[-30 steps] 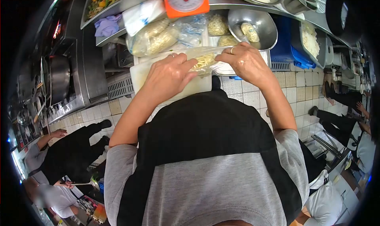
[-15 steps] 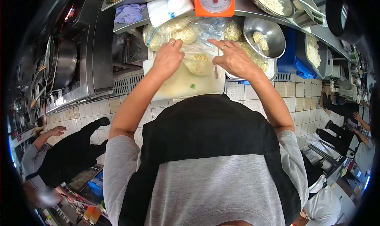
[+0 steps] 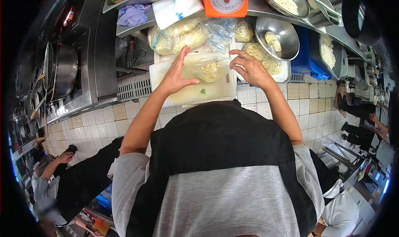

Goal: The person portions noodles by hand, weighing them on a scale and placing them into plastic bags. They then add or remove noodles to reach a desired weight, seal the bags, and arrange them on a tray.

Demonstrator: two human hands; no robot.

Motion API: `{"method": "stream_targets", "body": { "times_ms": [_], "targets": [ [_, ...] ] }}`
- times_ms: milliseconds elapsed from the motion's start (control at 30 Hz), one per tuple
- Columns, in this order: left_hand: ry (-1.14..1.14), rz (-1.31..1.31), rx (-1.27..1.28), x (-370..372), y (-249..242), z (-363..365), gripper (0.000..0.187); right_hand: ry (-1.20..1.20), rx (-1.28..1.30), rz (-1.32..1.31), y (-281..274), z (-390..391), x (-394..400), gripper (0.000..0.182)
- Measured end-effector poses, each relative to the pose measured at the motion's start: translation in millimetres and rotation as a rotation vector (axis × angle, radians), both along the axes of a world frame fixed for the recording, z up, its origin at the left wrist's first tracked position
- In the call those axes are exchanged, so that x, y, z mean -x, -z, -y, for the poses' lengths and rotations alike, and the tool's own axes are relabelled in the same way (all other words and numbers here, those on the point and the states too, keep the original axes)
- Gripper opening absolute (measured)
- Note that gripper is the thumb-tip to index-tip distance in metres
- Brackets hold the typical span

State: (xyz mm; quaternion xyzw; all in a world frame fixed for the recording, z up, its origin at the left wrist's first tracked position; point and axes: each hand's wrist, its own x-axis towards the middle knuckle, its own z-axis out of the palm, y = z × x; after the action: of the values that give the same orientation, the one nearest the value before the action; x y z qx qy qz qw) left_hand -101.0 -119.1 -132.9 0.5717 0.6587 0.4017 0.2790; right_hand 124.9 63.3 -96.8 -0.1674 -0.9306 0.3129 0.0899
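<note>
A small clear plastic bag (image 3: 209, 72) of pale, noodle-like strands lies on a white cutting board (image 3: 170, 91). Its loose film stretches to the right, where the fingertips of my right hand (image 3: 253, 70) pinch its edge. At the bag's left side, my left hand (image 3: 176, 77) is open, thumb and fingers spread apart. A small green leaf (image 3: 203, 91) rests on the board below the bag. Just beyond the board sit larger clear bags (image 3: 183, 36) of pale noodles. More bagged noodles (image 3: 266, 60) lie in a white tray to the right.
An orange scale (image 3: 225, 2) stands on the steel shelf, beside a white plastic bag (image 3: 178, 7) and a purple cloth (image 3: 134, 15). A steel bowl (image 3: 277, 37) holds a small bag. A stove (image 3: 79, 66) is at left. Other people stand on both sides.
My left hand has let go of the bag's upper edge and spread open beside it. The bag has turned, its loose end now toward my right hand. The person at left has shifted.
</note>
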Motion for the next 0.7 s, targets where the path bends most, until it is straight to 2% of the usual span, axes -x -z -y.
{"method": "stream_targets", "body": {
  "times_ms": [33,67,133,167,233,267,333,367,400,467,500,533,567,600,633,667,700],
  "targets": [
    [-0.013,0.189,0.030,0,21,-5,0.092,0.013,0.114,-0.008,6,0,1,0.005],
    [-0.014,0.191,0.030,-2,41,-12,0.092,0.012,0.114,-0.006,10,-2,2,0.005],
    [0.038,0.037,0.165,-6,78,-27,0.081,-0.030,0.224,-0.105,17,-7,4,0.020],
    [0.041,0.040,0.163,-6,90,-35,0.081,-0.028,0.222,-0.102,25,-7,4,0.020],
    [0.131,-0.148,0.091,-6,104,-47,0.062,0.207,0.878,-0.355,48,-2,8,0.048],
    [0.129,-0.147,0.091,-6,107,-47,0.062,0.206,0.878,-0.353,58,1,10,0.048],
    [0.109,-0.025,0.047,-6,108,-47,0.043,0.223,0.597,-0.118,75,11,18,0.072],
    [0.107,-0.025,0.051,-5,108,-47,0.043,0.223,0.415,-0.117,88,18,27,0.057],
    [0.083,-0.053,0.011,-3,109,-49,0.039,0.222,0.420,-0.116,104,16,36,0.057],
    [0.059,-0.078,-0.025,1,106,-54,0.036,0.155,0.244,-0.107,130,6,52,0.039],
    [0.035,0.023,0.043,6,98,-59,0.035,0.199,0.271,-0.115,110,8,59,0.024],
    [0.011,0.125,0.110,8,87,-62,0.033,0.198,0.274,-0.113,107,8,59,0.024],
    [-0.012,0.012,-0.011,5,76,-60,0.031,0.116,0.090,-0.168,104,8,59,0.021],
    [-0.013,0.012,-0.010,1,76,-55,0.031,0.034,-0.095,-0.223,103,6,59,0.019],
    [0.000,-0.195,-0.148,-4,80,-47,0.029,-0.037,-0.217,-0.306,110,10,55,0.018],
    [0.015,-0.402,-0.284,-9,84,-39,0.028,-0.036,-0.216,-0.308,124,18,46,0.018],
    [0.015,-0.402,-0.281,-18,95,-26,0.028,-0.078,-0.244,-0.235,145,29,33,0.017]
  ]
}}
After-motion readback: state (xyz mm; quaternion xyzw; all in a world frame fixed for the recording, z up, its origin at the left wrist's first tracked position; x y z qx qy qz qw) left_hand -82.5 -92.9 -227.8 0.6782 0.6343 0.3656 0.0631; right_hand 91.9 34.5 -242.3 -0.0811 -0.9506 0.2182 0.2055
